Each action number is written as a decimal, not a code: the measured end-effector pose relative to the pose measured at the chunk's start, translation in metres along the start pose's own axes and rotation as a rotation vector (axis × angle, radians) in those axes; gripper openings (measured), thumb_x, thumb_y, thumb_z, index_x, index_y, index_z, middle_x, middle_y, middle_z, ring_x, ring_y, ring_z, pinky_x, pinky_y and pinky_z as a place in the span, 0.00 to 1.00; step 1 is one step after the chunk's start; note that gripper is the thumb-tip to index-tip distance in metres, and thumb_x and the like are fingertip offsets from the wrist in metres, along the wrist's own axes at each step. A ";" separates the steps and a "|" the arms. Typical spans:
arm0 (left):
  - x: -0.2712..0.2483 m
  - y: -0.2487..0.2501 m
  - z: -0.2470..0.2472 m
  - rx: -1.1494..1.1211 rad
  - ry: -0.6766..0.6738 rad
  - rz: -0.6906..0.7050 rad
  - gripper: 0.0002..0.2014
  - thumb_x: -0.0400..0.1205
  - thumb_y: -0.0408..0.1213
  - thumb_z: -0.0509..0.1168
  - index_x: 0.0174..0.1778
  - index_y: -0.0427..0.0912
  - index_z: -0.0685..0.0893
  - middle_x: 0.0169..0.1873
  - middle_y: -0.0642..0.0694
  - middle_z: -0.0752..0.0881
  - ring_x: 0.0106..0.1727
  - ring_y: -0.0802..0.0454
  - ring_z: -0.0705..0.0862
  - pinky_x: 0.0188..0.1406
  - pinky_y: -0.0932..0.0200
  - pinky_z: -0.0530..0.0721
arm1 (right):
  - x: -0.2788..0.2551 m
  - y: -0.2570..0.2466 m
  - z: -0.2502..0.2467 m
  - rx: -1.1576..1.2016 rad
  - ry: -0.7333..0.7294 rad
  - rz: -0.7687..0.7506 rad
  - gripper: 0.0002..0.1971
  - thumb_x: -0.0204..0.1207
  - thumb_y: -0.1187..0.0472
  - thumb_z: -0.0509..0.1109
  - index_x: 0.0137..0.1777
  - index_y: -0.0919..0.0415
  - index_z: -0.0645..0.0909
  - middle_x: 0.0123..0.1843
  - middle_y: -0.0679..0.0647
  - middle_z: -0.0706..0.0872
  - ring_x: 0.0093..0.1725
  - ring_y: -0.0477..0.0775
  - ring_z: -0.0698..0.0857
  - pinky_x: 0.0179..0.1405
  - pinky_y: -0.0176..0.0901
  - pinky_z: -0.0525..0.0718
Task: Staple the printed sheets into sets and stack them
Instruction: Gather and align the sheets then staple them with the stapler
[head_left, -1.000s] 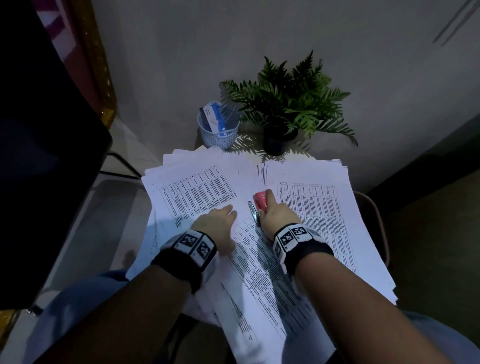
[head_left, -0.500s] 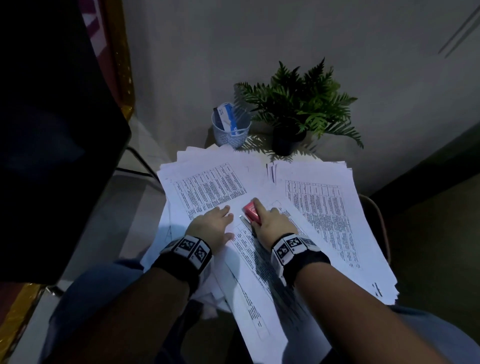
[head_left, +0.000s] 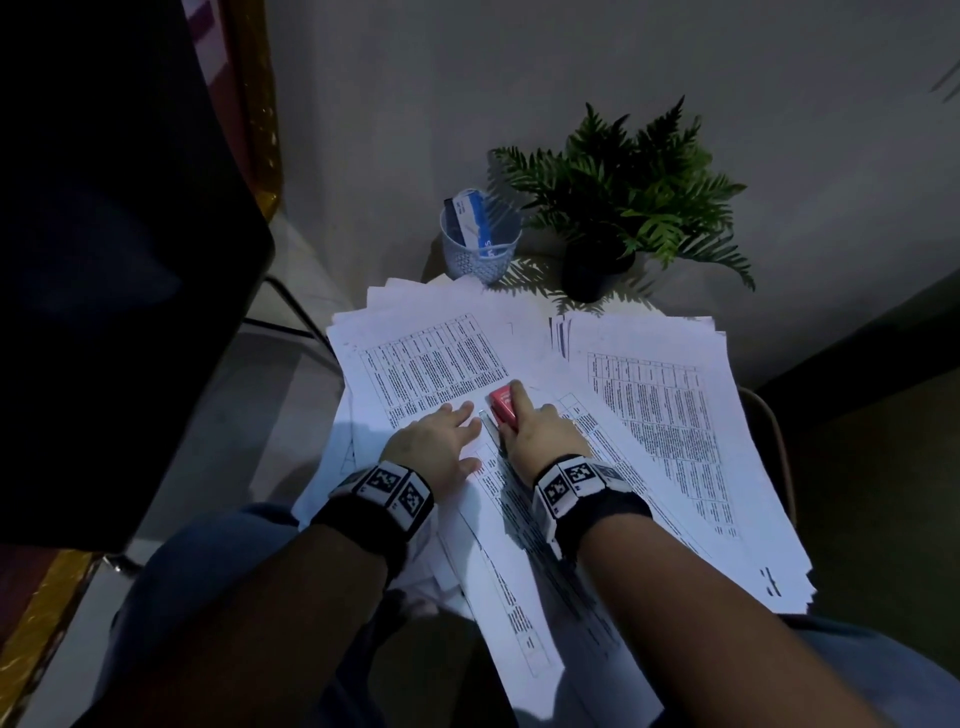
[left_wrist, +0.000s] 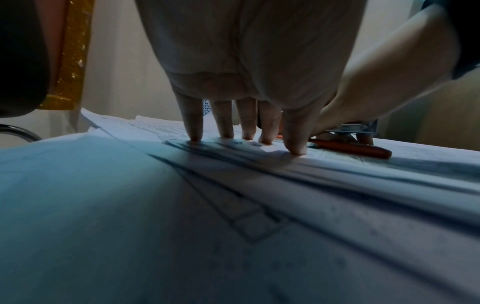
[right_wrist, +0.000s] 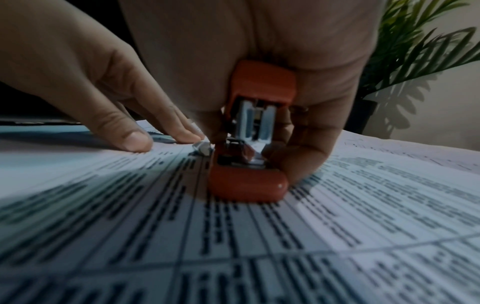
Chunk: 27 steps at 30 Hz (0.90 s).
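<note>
From the right wrist, stapler underside shows, unlike overhead.

Dim, bluish light; blurred wrist views.

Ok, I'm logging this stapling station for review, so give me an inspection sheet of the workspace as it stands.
Surface: small table, mostly buried under paper.
Job's things: printed sheets lie in front; further piles at left and right; red stapler sits on the front sheets' corner.
Clutter: mesh cup holding a blue-and-white box; potted fern.
Hands: left hand presses flat on the sheets, fingers straight; right hand grips the stapler.
Cables: nothing seen.
Surroundings: plain wall; dark chair back at left; dim light.
</note>
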<state>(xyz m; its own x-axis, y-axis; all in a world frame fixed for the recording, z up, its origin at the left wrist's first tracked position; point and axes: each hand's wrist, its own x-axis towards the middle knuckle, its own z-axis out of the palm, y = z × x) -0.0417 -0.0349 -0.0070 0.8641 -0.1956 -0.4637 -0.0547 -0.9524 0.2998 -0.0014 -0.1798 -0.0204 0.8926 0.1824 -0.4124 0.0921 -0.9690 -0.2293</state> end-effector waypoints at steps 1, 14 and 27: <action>0.000 0.000 0.000 0.002 0.000 0.000 0.29 0.86 0.49 0.55 0.83 0.52 0.55 0.83 0.55 0.48 0.84 0.53 0.48 0.80 0.51 0.56 | 0.001 0.000 -0.001 0.006 -0.013 -0.004 0.29 0.84 0.47 0.54 0.82 0.47 0.48 0.61 0.64 0.78 0.58 0.67 0.81 0.47 0.51 0.78; 0.004 0.002 -0.004 0.077 -0.021 -0.006 0.29 0.86 0.49 0.56 0.83 0.52 0.55 0.83 0.54 0.49 0.83 0.52 0.51 0.79 0.50 0.60 | 0.005 0.005 -0.014 0.026 -0.066 -0.051 0.29 0.84 0.49 0.56 0.82 0.51 0.51 0.59 0.63 0.84 0.57 0.63 0.83 0.51 0.50 0.80; 0.006 0.002 -0.006 0.065 0.019 -0.012 0.25 0.85 0.51 0.57 0.78 0.52 0.66 0.81 0.54 0.59 0.79 0.51 0.61 0.75 0.48 0.67 | 0.001 0.019 -0.022 0.089 -0.150 -0.048 0.29 0.83 0.51 0.58 0.81 0.50 0.54 0.63 0.64 0.83 0.59 0.63 0.83 0.56 0.49 0.79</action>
<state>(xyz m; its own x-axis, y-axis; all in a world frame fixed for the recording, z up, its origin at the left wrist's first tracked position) -0.0336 -0.0366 -0.0039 0.8743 -0.1800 -0.4508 -0.0758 -0.9679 0.2396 0.0109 -0.2018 -0.0054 0.8118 0.2572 -0.5242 0.0875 -0.9412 -0.3264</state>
